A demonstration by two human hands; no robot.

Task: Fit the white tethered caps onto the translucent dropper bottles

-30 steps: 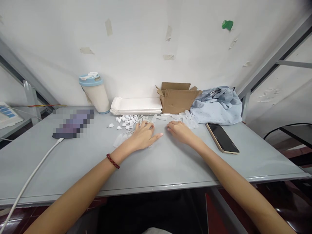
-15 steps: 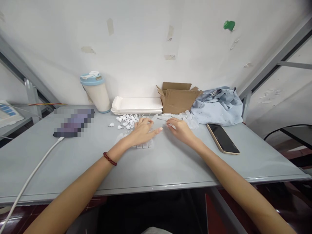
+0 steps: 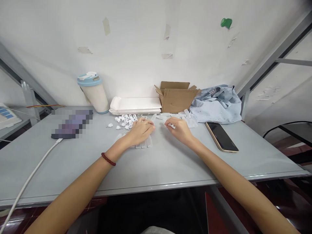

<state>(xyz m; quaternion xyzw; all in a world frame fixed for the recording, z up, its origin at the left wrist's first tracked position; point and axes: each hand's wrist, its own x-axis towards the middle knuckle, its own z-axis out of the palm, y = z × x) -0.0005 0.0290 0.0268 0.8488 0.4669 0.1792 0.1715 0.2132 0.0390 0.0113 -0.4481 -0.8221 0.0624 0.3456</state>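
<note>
Together, the left hand (image 3: 141,131) and right hand (image 3: 179,130) are working among small plastic parts

Near the middle of a grey table (image 3: 175,169), a person's two bare hands are facing each other across a narrow gap. The left hand, with a dark red beaded bracelet (image 3: 108,159) circling its wrist, is arching over a row of clear pieces (image 3: 143,144), its fingers bending and its thumb lying close to them; whether it is gripping anything, one cannot tell. The right hand is curling, thumb and fingertips drawing near one another, but what they may be pinching is too small to make out.

Small white parts (image 3: 127,121) are lying heaped just beyond the left hand, and more clear pieces are scattering behind the right. Along the back edge, a tumbler (image 3: 95,96), a stack of white packets (image 3: 136,104), an open cardboard box (image 3: 179,100) and a crumpled light-blue cloth (image 3: 216,105) are lining up from left to right. A phone (image 3: 221,137) is lying toward the right edge; near the left edge, a white cable (image 3: 34,174) is running from a pixelated device (image 3: 70,125) over the front edge.
</note>
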